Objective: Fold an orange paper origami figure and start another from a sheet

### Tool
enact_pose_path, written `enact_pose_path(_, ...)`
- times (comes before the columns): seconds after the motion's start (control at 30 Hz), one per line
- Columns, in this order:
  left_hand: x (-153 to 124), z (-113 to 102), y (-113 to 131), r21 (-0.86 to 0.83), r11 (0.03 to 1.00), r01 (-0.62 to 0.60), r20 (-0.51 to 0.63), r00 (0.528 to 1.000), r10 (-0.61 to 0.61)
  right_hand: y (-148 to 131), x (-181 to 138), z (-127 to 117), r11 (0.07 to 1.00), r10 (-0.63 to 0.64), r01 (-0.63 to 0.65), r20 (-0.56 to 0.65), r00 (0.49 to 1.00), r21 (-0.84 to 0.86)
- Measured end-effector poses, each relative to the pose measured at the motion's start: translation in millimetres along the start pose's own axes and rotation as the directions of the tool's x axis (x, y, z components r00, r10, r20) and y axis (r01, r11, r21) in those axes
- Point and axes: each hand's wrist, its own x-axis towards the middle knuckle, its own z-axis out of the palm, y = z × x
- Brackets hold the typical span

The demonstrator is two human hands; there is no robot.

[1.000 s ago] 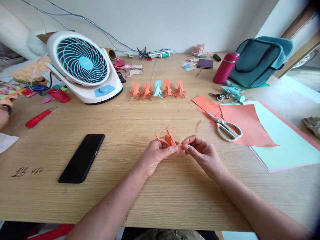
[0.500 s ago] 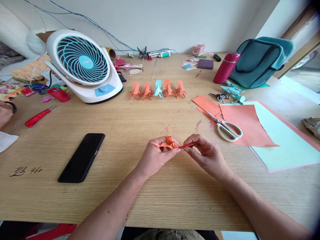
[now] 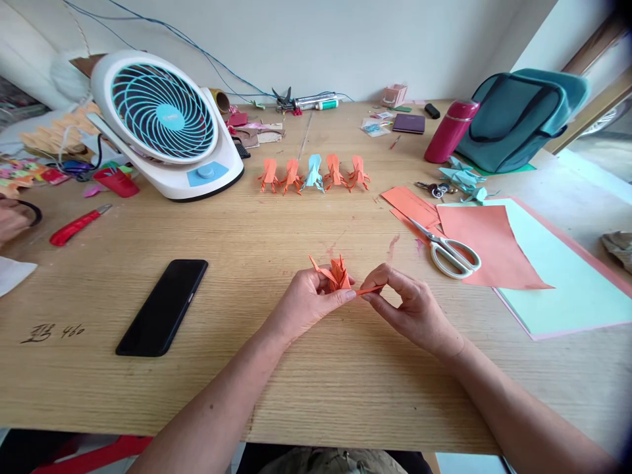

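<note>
An orange origami figure (image 3: 338, 272) with folded points is held just above the table between my hands. My left hand (image 3: 309, 296) is closed around its body, the thumb pressing near the base of a narrow strip. The strip's other end is pinched between the thumb and fingers of my right hand (image 3: 412, 306). Beyond my hands stands a row of several origami figures, orange ones (image 3: 334, 172) and a light blue one (image 3: 314, 173) in the middle. White-handled scissors (image 3: 453, 257) lie to the right, on orange paper (image 3: 488, 240).
At left are a black phone (image 3: 162, 307), a red utility knife (image 3: 79, 226) and a white fan (image 3: 224, 166). Another person's hand (image 3: 12, 219) shows at the left edge. A pink bottle (image 3: 451, 131), a teal bag (image 3: 523, 125), keys (image 3: 437, 189) and light green paper (image 3: 567, 276) are at right.
The origami figure has turned in my left hand, so its points now stand more upright. Both hands still hold it. The view has shifted slightly.
</note>
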Motion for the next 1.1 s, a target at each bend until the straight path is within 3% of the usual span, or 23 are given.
enact_pose_path(0.27,-0.7,-2.7,4.1,-0.165,0.982,0.092,0.062,0.995,-0.083,0.1,0.5,-0.6,1.0,-0.006,0.006,0.007,1.0,0.02)
enact_pose_path(0.4,-1.2,-4.7,7.9,-0.154,0.985,0.084,0.128,0.99,-0.065,1.6,0.3,0.1,0.998,-0.068,0.068,0.005,0.998,0.001)
enact_pose_path(0.57,-0.9,-4.4,6.4,-0.093,0.993,0.074,0.127,0.99,-0.062,2.3,-1.5,-0.1,0.992,-0.121,0.122,0.024,0.992,-0.04)
enact_pose_path(0.73,-0.3,-4.8,4.6,-0.066,0.994,0.084,0.13,0.989,-0.075,2.3,-1.7,-0.9,0.989,-0.105,0.111,0.061,0.993,-0.098)
enact_pose_path(0.93,-1.1,-5.0,6.6,-0.152,0.977,0.148,0.165,0.979,-0.122,2.1,-2.0,-0.6,0.989,-0.097,0.103,0.062,0.993,-0.102)
enact_pose_path(1.1,-0.7,-5.2,4.3,-0.146,0.981,0.131,0.18,0.978,-0.104,1.2,-3.5,0.8,0.996,-0.031,0.036,0.059,0.998,-0.081)
